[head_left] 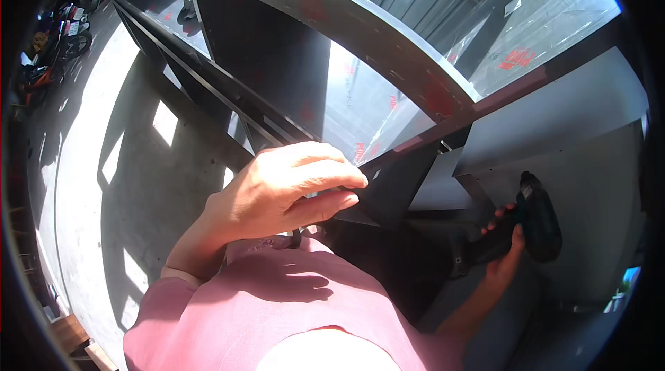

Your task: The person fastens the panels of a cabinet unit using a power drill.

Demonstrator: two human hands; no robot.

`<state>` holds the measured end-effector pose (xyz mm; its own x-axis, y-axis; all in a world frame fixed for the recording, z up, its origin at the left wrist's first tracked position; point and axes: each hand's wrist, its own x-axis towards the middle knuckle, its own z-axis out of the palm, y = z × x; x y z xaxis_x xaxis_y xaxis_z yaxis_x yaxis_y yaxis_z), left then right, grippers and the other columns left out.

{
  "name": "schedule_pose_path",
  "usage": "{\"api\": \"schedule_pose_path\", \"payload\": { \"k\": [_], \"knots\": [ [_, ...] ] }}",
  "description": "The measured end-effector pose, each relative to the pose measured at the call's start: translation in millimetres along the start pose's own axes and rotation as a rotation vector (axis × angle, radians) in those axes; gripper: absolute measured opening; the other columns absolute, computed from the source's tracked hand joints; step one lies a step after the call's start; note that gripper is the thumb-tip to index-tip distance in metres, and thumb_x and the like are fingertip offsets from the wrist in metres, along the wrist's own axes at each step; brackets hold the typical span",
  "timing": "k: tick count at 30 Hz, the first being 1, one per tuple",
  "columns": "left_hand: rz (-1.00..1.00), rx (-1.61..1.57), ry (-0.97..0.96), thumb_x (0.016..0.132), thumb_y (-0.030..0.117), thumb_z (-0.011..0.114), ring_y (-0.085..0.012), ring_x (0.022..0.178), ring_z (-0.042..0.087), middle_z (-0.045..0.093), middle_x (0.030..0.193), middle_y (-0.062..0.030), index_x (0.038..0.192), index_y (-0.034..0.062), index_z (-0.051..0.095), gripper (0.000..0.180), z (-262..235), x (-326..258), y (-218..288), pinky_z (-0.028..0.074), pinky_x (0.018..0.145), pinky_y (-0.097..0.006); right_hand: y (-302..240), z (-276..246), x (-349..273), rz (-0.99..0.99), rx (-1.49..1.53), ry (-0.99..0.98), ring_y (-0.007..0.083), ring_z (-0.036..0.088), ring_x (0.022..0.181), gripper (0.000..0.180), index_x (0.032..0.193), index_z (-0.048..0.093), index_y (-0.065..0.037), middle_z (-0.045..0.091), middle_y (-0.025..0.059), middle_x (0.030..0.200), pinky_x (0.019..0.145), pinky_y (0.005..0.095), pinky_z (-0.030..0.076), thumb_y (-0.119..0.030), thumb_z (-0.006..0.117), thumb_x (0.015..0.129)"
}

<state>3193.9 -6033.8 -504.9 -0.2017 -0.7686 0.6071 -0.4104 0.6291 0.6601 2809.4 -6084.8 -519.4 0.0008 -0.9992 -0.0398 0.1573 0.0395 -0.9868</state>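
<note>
My right hand (504,260) is wrapped round the grip of a dark cordless drill (540,225), low on the right. The drill's nose points away from me and stands close to a pale cabinet panel (589,163); whether its tip touches the panel, I cannot tell. In front of my chest, in bright sun, is my left hand (291,187). Its fingers are bent together, with the thumb near the index fingertip. Anything small between those fingertips is hidden or too small to name.
Beyond my hands stands a large dark-framed panel structure with a curved edge (388,21) and film-covered boards (374,94) bearing red print. Concrete floor (159,163) lies to the left, with parked motorbikes (73,45) at far left. Wood pieces (69,333) sit at lower left.
</note>
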Motion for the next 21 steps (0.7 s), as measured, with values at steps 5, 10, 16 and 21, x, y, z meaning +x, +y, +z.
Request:
{"api": "schedule_pose_path", "payload": {
  "k": [5, 10, 16, 21],
  "knots": [
    [0.126, 0.062, 0.346, 0.086, 0.01, 0.05, -0.0368, 0.094, 0.061, 0.057, 0.107, -0.0275, 0.118, -0.0085, 0.048, 0.038, -107, -57, 18, 0.046, 0.089, -0.044, -8, 114, -44, -0.241, -0.004, -0.248, 0.0147, 0.053, 0.081, 0.042, 0.12, 0.04, -0.004, 0.049, 0.0108, 0.105, 0.072, 0.0315, 0.048, -0.028, 0.049, 0.087],
    [-0.007, 0.089, 0.571, 0.092, 0.021, 0.04, -0.0477, 0.111, 0.05, 0.044, 0.126, -0.0349, 0.132, -0.0082, 0.033, 0.05, -166, -106, 40, 0.039, 0.096, -0.055, 15, 178, -45, -0.305, -0.027, -0.32, 0.0166, 0.053, 0.08, 0.042, 0.12, 0.038, -0.003, 0.048, 0.0117, 0.101, 0.075, 0.0336, 0.048, -0.02, 0.05, 0.083],
    [0.135, -0.12, 0.749, 0.095, 0.038, 0.033, -0.0491, 0.122, 0.039, 0.033, 0.136, -0.0318, 0.139, 0.0011, 0.027, 0.058, -231, -116, 52, 0.029, 0.102, -0.055, 27, 226, -58, -0.414, -0.08, -0.169, 0.0156, 0.053, 0.078, 0.04, 0.117, 0.041, -0.002, 0.051, 0.0108, 0.099, 0.072, 0.0327, 0.048, -0.019, 0.049, 0.082],
    [0.252, -0.257, 0.757, 0.096, 0.042, 0.029, -0.0496, 0.124, 0.036, 0.031, 0.139, -0.0303, 0.141, 0.0036, 0.024, 0.06, -257, -120, 44, 0.027, 0.104, -0.055, 42, 277, -53, -0.514, -0.012, -0.211, 0.0169, 0.054, 0.077, 0.042, 0.116, 0.042, -0.001, 0.052, 0.0118, 0.1, 0.07, 0.033, 0.048, -0.019, 0.052, 0.08]
  ]
}}
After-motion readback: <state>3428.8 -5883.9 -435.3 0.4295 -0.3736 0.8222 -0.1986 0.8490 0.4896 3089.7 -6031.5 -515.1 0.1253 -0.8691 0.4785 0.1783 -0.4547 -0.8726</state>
